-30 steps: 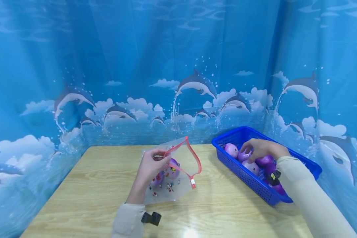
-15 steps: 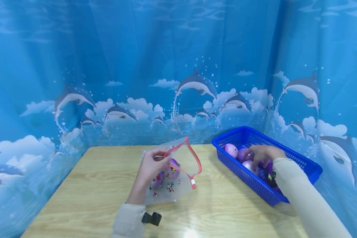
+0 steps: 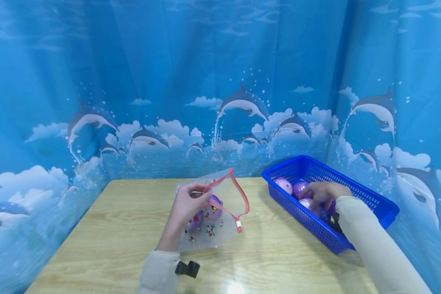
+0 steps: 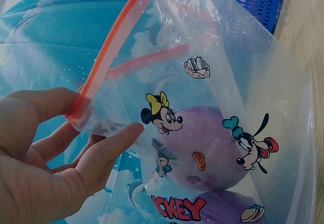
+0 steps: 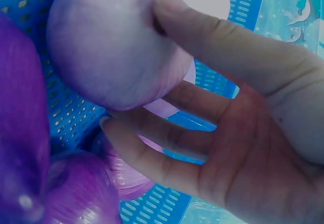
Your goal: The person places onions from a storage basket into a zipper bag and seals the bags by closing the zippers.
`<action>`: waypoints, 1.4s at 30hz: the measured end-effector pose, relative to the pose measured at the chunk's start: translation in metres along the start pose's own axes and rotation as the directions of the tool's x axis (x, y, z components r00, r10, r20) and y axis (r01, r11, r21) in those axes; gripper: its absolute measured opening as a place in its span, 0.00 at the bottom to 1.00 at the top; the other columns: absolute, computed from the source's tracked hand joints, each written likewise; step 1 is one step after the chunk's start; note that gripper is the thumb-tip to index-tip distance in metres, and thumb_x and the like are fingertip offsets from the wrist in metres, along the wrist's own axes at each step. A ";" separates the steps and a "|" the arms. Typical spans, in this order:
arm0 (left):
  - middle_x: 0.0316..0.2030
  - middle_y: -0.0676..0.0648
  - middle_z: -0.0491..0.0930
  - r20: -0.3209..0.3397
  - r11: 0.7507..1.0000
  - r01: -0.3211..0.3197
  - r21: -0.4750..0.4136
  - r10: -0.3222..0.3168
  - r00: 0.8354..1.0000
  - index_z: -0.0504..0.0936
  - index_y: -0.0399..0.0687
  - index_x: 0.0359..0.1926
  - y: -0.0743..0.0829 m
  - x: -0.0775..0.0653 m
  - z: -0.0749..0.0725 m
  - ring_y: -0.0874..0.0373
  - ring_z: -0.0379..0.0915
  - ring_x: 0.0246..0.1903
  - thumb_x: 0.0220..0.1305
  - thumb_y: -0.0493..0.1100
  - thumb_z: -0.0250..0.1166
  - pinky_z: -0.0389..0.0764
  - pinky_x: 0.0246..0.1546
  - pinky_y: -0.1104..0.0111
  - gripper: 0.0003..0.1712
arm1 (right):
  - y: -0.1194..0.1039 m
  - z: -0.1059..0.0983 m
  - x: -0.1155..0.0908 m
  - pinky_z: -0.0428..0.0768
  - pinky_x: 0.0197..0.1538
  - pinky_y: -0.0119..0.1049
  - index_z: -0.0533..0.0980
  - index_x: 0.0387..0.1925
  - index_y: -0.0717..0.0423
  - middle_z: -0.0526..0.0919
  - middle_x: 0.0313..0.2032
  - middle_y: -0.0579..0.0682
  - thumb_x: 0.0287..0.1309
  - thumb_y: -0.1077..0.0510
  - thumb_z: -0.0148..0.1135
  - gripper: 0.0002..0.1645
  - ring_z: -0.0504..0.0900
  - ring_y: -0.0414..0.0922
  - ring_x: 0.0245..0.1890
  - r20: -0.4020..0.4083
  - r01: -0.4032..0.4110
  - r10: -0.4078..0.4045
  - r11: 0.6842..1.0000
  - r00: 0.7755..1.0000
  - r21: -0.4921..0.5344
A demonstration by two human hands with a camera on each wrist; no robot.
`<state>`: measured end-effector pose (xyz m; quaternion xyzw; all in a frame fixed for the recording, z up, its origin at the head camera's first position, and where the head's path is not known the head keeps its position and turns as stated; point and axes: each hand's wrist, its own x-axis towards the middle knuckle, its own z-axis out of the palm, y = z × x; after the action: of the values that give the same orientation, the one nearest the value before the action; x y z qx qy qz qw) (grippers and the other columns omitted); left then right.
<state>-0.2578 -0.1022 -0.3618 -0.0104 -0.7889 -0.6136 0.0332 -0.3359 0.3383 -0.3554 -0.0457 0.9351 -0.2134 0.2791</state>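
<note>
Left hand (image 3: 189, 202) pinches the clear printed bag (image 3: 220, 233) by its red zip edge, above the wooden table (image 3: 106, 245); mouth gapes toward the right, white slider (image 3: 238, 224) hanging at the near corner. Two purple onions (image 4: 202, 153) show inside. Farther right, right hand (image 3: 327, 192) is down in the blue basket (image 3: 297, 210): thumb across a pale onion (image 5: 111, 51), fingers curved round its far side, so it is gripped; firmness cannot be told. Step in hand, by judgement: taking this onion out for bagging. Next move calls for a secure hold, a lift over the rim, then a carry leftward to the mouth. In the way: the basket's side wall, dark purple onions (image 5: 76, 188) crowding close, and the limp bag opening, which could fold. Another onion (image 3: 283, 186) sits at the basket's far end; behind everything hangs a dolphin-print curtain (image 3: 169, 61).
</note>
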 end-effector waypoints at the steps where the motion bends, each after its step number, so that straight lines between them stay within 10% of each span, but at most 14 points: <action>1: 0.52 0.40 0.82 0.002 1.000 0.001 0.002 -0.001 1.000 0.86 0.46 0.51 0.000 0.000 0.000 0.51 0.84 0.46 0.68 0.42 0.70 0.92 0.46 0.62 0.13 | 0.000 0.000 -0.001 0.87 0.50 0.60 0.68 0.72 0.53 0.71 0.68 0.67 0.57 0.57 0.73 0.42 0.83 0.57 0.47 -0.001 -0.001 0.001 1.000 1.000 0.001; 12: 0.51 0.39 0.82 0.006 1.000 0.002 -0.023 -0.002 1.000 0.85 0.43 0.53 0.001 -0.001 0.000 0.53 0.85 0.42 0.68 0.40 0.69 0.92 0.46 0.61 0.14 | 0.002 -0.007 -0.008 0.88 0.50 0.59 0.66 0.73 0.55 0.67 0.69 0.70 0.56 0.52 0.76 0.46 0.83 0.59 0.50 -0.004 0.016 -0.016 0.996 1.000 0.090; 20: 0.50 0.39 0.83 0.023 0.999 -0.008 -0.031 0.008 1.000 0.86 0.43 0.52 -0.002 -0.001 0.000 0.54 0.85 0.42 0.67 0.41 0.70 0.92 0.44 0.63 0.14 | 0.002 -0.019 -0.013 0.92 0.47 0.50 0.69 0.69 0.65 0.70 0.64 0.76 0.60 0.58 0.74 0.40 0.82 0.57 0.54 0.005 0.175 -0.175 0.984 0.984 0.036; 42: 0.51 0.39 0.82 0.014 1.000 -0.013 -0.018 0.013 1.000 0.86 0.44 0.51 0.000 -0.002 0.000 0.53 0.84 0.44 0.67 0.42 0.70 0.92 0.45 0.63 0.13 | -0.040 -0.041 -0.031 0.90 0.39 0.45 0.74 0.67 0.59 0.75 0.60 0.71 0.60 0.50 0.74 0.37 0.83 0.47 0.40 -0.143 0.317 -0.318 0.948 0.937 -0.034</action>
<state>-0.2559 -0.1026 -0.3623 -0.0204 -0.7835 -0.6203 0.0315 -0.3332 0.3233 -0.2920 -0.1816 0.9346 -0.2533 0.1714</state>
